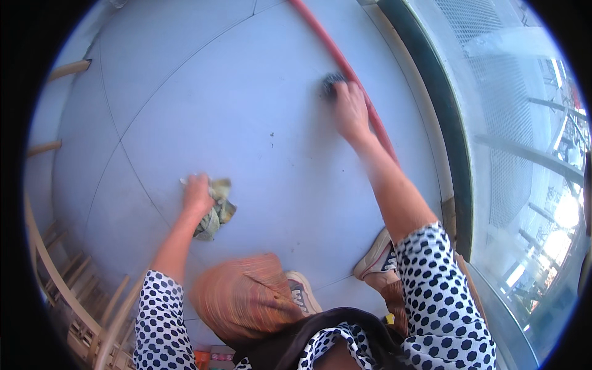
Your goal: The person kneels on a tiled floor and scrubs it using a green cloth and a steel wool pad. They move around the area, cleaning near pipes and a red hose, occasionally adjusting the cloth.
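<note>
My right hand (352,108) is shut on a dark scouring pad (334,85), which touches the floor beside a red hose (330,46). The pad and fingers are blurred. Lower left, my left hand (198,196) grips a crumpled greenish cloth (216,217) on the floor. Between my two hands, the pale tiled floor (240,106) shows a few small dark specks (272,135). The hose runs from the top edge down past my right hand and passes behind the forearm.
Wooden furniture with slats (69,296) stands at the lower left, and wooden legs (69,69) jut in from the left edge. A dark-edged sill and glass panel (444,106) run along the right. My shoes (303,293) are below. An orange object (202,359) lies at the bottom.
</note>
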{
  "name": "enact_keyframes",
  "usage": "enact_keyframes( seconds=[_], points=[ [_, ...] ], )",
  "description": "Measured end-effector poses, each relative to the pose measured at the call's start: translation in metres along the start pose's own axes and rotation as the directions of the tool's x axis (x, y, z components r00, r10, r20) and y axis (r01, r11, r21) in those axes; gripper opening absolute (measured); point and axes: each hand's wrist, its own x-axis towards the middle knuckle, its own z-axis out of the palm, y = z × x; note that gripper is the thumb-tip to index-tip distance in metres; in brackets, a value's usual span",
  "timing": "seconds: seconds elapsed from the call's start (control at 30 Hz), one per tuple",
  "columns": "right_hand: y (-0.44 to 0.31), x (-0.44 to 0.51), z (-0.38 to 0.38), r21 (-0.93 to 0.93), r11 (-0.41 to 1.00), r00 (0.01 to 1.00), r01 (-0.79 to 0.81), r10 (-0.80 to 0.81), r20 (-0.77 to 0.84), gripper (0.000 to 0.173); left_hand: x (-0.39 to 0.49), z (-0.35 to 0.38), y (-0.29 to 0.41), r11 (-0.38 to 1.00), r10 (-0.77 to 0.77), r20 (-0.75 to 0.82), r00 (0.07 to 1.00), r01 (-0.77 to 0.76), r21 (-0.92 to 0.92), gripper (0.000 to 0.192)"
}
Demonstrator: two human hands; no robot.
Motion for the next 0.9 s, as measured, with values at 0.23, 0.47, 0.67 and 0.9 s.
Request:
enact_keyframes(
  seconds=[0.23, 0.47, 0.67, 0.9],
  points=[
    [-0.007, -0.100, 0.006, 0.040, 0.993, 0.962, 0.112, -0.119, 0.245, 0.032, -0.011, 0.011, -0.013, 0.998, -0.029, -0.013, 0.999, 0.028, -0.060, 0.047],
    [0.003, 0.007, -0.003, -0.040, 0.996, 0.997, 0.080, -0.079, 0.010, 0.027, -0.007, 0.003, 0.003, 0.996, -0.056, 0.019, 0.998, 0.058, -0.072, 0.043],
    [-0.028, -0.014, 0.030, 0.030, 0.952, 0.939, 0.306, -0.307, 0.155, 0.030, -0.013, 0.003, 0.004, 0.994, -0.064, 0.034, 0.997, 0.067, -0.083, 0.044],
    [-0.022, 0.060, 0.023, -0.088, 0.964, 0.965, 0.250, -0.255, -0.060, 0.038, -0.011, -0.005, 0.016, 0.993, -0.091, 0.060, 0.994, 0.095, -0.063, 0.039]
  ],
)
